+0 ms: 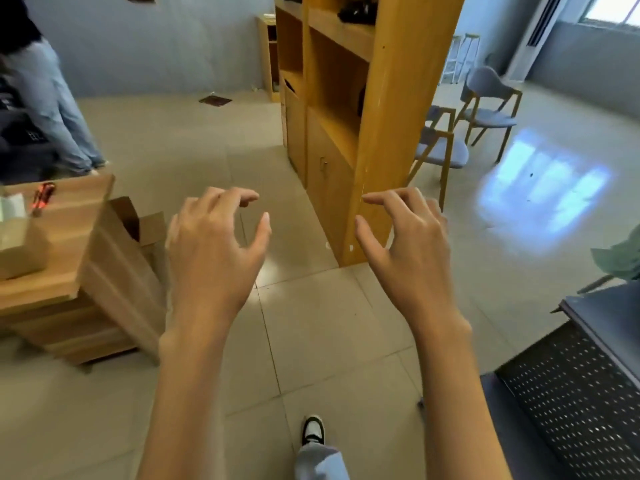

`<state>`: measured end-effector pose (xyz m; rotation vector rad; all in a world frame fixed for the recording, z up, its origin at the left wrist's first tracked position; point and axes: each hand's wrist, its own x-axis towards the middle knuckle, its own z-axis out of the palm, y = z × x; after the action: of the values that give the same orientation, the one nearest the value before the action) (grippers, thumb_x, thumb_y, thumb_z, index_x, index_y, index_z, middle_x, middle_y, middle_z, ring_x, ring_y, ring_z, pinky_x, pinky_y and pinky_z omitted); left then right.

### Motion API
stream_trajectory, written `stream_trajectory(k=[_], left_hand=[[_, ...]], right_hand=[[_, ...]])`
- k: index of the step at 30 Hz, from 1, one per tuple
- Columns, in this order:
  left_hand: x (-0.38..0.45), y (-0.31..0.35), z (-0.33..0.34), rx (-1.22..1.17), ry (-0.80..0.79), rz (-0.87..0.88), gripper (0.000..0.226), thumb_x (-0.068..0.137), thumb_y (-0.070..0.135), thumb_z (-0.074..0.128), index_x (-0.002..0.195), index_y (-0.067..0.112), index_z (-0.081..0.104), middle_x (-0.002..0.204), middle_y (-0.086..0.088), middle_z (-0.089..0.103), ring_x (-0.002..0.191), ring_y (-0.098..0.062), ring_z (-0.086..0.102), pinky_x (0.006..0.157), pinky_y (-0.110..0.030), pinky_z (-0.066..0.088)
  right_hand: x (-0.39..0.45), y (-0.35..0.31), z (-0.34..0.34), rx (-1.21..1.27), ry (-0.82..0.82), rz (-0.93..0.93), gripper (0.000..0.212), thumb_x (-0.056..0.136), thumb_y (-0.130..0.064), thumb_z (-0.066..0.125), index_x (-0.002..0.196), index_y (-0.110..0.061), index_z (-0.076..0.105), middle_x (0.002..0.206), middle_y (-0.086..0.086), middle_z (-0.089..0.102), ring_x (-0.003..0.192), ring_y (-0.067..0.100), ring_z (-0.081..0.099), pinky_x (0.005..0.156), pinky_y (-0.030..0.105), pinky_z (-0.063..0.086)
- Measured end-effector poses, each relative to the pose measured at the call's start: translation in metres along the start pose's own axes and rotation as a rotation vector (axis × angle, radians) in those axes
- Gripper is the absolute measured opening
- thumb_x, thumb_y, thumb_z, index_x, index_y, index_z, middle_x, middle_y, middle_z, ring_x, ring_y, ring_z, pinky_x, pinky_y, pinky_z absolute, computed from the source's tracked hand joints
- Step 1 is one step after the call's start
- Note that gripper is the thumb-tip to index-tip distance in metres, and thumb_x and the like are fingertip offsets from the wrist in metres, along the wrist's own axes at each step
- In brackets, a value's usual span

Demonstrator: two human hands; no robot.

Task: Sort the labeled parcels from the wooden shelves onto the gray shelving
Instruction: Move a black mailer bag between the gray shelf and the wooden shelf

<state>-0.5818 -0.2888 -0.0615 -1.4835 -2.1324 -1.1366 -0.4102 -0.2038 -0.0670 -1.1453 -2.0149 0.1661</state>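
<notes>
My left hand [211, 247] and my right hand [408, 244] are held out in front of me over the tiled floor, both empty with fingers curled and apart. A tall wooden shelf unit [346, 109] stands straight ahead, its end panel just beyond my right fingertips. A dark parcel [356, 10] lies on one of its upper shelves. The gray shelving [585, 393] with a perforated metal deck is at the lower right, beside my right forearm.
A low wooden table [69, 271] at the left carries a small cardboard box [20, 247] and an orange-handled tool [43, 197]. An open carton [142, 223] sits behind it. A person in jeans [59, 109] stands far left. Two gray chairs [485, 109] are at the right.
</notes>
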Motion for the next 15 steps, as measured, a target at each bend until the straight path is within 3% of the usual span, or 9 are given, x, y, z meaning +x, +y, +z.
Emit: stream_trajectory(k=[8,15], left_hand=[[0.155,-0.068,0.06,0.107,0.112,-0.005,0.025,0.091,0.029,0.06,0.108,0.012,0.065,0.103,-0.008,0.064,0.097,-0.028,0.056,0.084,-0.036,0.038],[0.247,-0.124,0.111,0.149,0.132,-0.026,0.024,0.09,0.029,0.059,0.107,0.013,0.064,0.101,-0.007,0.064,0.095,-0.027,0.054,0.083,-0.039,0.039]], right_hand=[[0.166,0.0,0.104,0.114,0.031,-0.072,0.027,0.093,-0.032,0.06,0.117,-0.021,0.063,0.112,-0.003,0.058,0.109,0.012,0.045,0.091,0.023,0.025],[0.263,0.0,0.188,0.167,-0.028,-0.097,0.028,0.093,-0.031,0.06,0.118,-0.019,0.064,0.114,0.0,0.059,0.112,0.018,0.047,0.094,0.027,0.027]])
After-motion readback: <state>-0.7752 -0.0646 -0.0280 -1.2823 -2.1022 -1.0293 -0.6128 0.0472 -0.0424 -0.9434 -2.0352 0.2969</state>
